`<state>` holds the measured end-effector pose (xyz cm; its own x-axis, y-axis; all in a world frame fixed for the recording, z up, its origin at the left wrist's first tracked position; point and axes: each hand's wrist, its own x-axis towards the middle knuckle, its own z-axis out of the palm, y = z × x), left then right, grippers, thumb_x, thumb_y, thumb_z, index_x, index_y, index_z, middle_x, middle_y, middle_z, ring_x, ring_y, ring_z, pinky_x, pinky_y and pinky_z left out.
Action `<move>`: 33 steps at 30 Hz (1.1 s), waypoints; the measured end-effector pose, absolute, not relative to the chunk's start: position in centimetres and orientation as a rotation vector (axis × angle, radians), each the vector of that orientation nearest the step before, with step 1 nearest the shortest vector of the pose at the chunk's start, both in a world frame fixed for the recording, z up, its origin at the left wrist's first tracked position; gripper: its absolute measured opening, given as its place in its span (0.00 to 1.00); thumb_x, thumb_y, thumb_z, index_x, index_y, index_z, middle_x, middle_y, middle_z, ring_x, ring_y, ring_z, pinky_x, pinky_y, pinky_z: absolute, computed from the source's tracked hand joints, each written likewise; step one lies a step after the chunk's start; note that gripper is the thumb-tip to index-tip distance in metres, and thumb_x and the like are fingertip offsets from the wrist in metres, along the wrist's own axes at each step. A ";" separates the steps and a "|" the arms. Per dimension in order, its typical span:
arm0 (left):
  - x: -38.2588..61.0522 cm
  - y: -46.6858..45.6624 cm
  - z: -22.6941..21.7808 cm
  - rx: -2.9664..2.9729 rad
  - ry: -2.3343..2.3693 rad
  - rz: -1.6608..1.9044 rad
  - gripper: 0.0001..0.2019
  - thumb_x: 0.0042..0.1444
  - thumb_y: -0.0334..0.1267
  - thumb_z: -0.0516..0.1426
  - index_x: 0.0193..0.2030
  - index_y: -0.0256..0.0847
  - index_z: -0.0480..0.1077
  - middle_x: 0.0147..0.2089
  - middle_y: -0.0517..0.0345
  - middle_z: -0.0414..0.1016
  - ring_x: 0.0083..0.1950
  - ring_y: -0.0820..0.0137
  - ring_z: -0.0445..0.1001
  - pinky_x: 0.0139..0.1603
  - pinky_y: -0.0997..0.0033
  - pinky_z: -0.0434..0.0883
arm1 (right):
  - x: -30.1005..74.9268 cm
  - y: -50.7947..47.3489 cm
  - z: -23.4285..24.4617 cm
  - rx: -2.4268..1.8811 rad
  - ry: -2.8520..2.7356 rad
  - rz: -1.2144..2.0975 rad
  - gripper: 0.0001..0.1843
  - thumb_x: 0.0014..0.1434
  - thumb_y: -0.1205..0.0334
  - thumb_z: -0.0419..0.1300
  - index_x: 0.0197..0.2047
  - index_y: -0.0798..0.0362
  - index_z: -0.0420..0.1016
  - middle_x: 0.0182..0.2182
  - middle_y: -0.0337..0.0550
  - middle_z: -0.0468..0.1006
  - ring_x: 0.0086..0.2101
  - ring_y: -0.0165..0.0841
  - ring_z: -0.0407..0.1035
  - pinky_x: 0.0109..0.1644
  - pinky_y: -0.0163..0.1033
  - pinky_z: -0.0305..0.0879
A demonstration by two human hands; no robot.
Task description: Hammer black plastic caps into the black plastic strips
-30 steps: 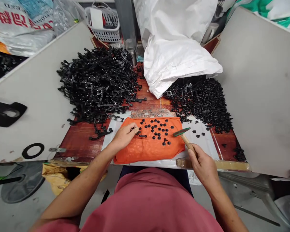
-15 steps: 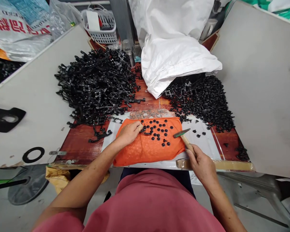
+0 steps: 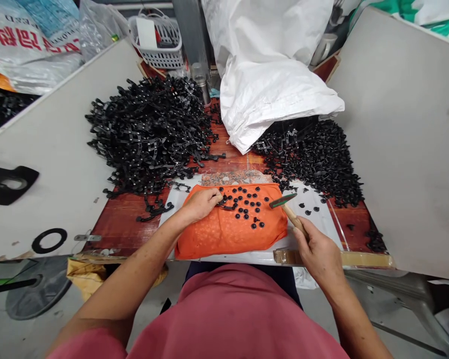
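My left hand (image 3: 205,204) is closed in a pinch at the left of an orange cloth pad (image 3: 224,234). From its fingertips a small black plastic strip (image 3: 228,206) reaches right over the cloth. Several round black plastic buttons (image 3: 249,201) lie scattered on the pad beside it. My right hand (image 3: 319,249) is wrapped round the wooden handle of a hammer (image 3: 295,218). The hammer's dark, green-marked head hangs over the pad's right edge, to the right of the buttons. The tips of my left fingers are partly hidden.
A big heap of black plastic strips (image 3: 149,129) covers the table's left back. At the right is a heap of small black studs (image 3: 322,159), partly under a white sack (image 3: 277,89). Grey panels (image 3: 404,124) flank the table. A speckled stone slab (image 3: 235,177) shows behind the pad.
My right hand has shifted slightly right and the hammer head is a little higher and further right. My left hand stays in place with the strip.
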<state>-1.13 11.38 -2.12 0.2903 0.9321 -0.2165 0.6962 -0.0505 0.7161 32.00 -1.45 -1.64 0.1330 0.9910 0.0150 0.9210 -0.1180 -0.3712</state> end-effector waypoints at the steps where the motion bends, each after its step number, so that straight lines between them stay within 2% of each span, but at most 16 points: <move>1: -1.2 11.5 -2.0 1.793 1.440 0.400 0.13 0.61 0.46 0.51 0.29 0.42 0.65 0.27 0.64 0.68 0.31 0.71 0.65 0.35 0.73 0.61 | 31.5 -0.9 -1.1 -2.075 -1.911 0.290 0.23 0.71 0.50 0.51 0.61 0.46 0.76 0.36 0.44 0.86 0.32 0.39 0.79 0.32 0.38 0.62; 4: -1.4 11.8 -1.9 1.752 1.387 0.392 0.13 0.60 0.46 0.51 0.30 0.42 0.65 0.25 0.64 0.66 0.31 0.71 0.64 0.33 0.73 0.61 | 29.4 1.2 0.5 -1.898 -2.095 0.267 0.23 0.71 0.57 0.51 0.66 0.45 0.73 0.47 0.44 0.86 0.38 0.38 0.80 0.37 0.38 0.68; 6: -1.4 11.9 -2.0 1.747 1.378 0.390 0.13 0.59 0.47 0.52 0.30 0.41 0.66 0.26 0.64 0.67 0.31 0.71 0.65 0.34 0.73 0.61 | 27.7 2.5 1.2 -1.806 -2.196 0.271 0.25 0.72 0.59 0.51 0.69 0.44 0.70 0.50 0.43 0.85 0.38 0.37 0.80 0.38 0.38 0.70; 11: -1.5 11.7 -2.4 1.813 1.421 0.391 0.13 0.60 0.46 0.51 0.32 0.41 0.69 0.31 0.61 0.73 0.35 0.69 0.69 0.39 0.72 0.63 | 24.3 4.5 1.6 -1.678 -2.258 0.191 0.28 0.74 0.60 0.49 0.74 0.43 0.63 0.49 0.45 0.84 0.39 0.36 0.79 0.39 0.37 0.72; 16: -1.6 11.4 -2.8 1.824 1.436 0.400 0.13 0.61 0.46 0.51 0.32 0.41 0.69 0.31 0.61 0.74 0.35 0.69 0.70 0.37 0.72 0.63 | 23.3 4.9 0.6 -1.788 -2.436 0.161 0.28 0.74 0.59 0.50 0.74 0.42 0.63 0.38 0.43 0.84 0.31 0.36 0.76 0.32 0.37 0.67; 20: -1.8 11.4 -3.1 1.810 1.436 0.401 0.13 0.62 0.46 0.51 0.34 0.41 0.70 0.32 0.61 0.75 0.35 0.69 0.71 0.39 0.71 0.64 | 23.3 4.7 0.7 -1.777 -2.374 0.092 0.29 0.75 0.59 0.46 0.77 0.44 0.56 0.45 0.47 0.83 0.37 0.35 0.77 0.36 0.35 0.67; 25: -1.8 11.6 -3.3 1.812 1.445 0.389 0.12 0.62 0.45 0.51 0.34 0.42 0.70 0.32 0.61 0.75 0.35 0.68 0.71 0.39 0.71 0.64 | 22.7 4.9 1.3 -1.827 -2.575 0.114 0.30 0.74 0.61 0.48 0.77 0.39 0.56 0.42 0.45 0.83 0.34 0.34 0.77 0.31 0.35 0.62; 30: -1.6 11.5 -3.1 1.835 1.426 0.404 0.11 0.62 0.43 0.51 0.34 0.41 0.70 0.32 0.61 0.74 0.35 0.69 0.70 0.39 0.71 0.64 | 22.0 5.5 1.4 -1.910 -2.569 0.185 0.30 0.74 0.60 0.50 0.76 0.39 0.57 0.43 0.45 0.84 0.33 0.35 0.77 0.31 0.35 0.64; 32: -1.6 10.8 -2.5 1.773 1.414 0.428 0.11 0.63 0.43 0.51 0.38 0.42 0.71 0.28 0.62 0.70 0.31 0.70 0.68 0.35 0.71 0.63 | 22.1 5.7 1.5 -1.877 -2.517 0.249 0.30 0.73 0.60 0.51 0.75 0.39 0.59 0.41 0.43 0.85 0.33 0.36 0.78 0.32 0.36 0.66; 33: -1.7 10.4 -2.1 1.718 1.396 0.452 0.12 0.64 0.44 0.50 0.44 0.42 0.72 0.26 0.64 0.68 0.29 0.70 0.67 0.33 0.72 0.63 | 22.4 5.7 1.5 -1.835 -2.454 0.278 0.29 0.73 0.60 0.51 0.75 0.39 0.60 0.42 0.43 0.85 0.35 0.36 0.78 0.34 0.36 0.68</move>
<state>-1.73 10.36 -2.06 0.3100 0.9229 -0.2284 0.6141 -0.0110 0.7891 22.36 5.70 1.50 -0.2870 0.9563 -0.0561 0.9446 0.2728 -0.1828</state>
